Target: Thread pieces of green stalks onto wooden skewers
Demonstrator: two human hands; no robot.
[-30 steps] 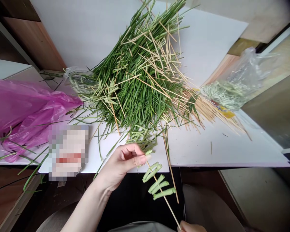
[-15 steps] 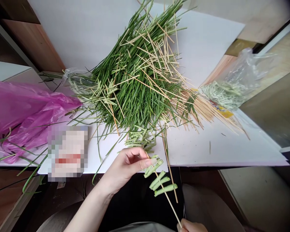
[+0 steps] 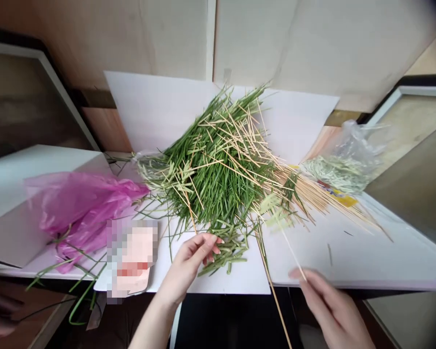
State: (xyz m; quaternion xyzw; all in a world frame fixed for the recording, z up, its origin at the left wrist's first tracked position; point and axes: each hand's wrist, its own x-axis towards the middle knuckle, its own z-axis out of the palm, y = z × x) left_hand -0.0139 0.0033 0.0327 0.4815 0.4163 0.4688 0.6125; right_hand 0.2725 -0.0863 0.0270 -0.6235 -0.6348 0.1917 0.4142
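Observation:
My right hand pinches the lower end of a thin bamboo skewer. The skewer slants up and left over the white board, and the folded green pieces threaded on its far end are blurred by motion. My left hand hovers at the board's near edge with its fingers loosely apart and nothing in them. Its fingertips are next to a small heap of short cut green stalk pieces. Behind it lies a big pile of long green chive-like leaves mixed with loose skewers.
A bundle of bare skewers lies to the right of the greens. One loose skewer hangs over the board's edge. A clear bag of pale cuttings sits at the back right. A pink plastic bag and a blurred-out packet are at the left.
My left hand has let go of the skewer and moved over the cut pieces. My right hand has swung the loaded skewer up and right over the board. The view has tilted upward.

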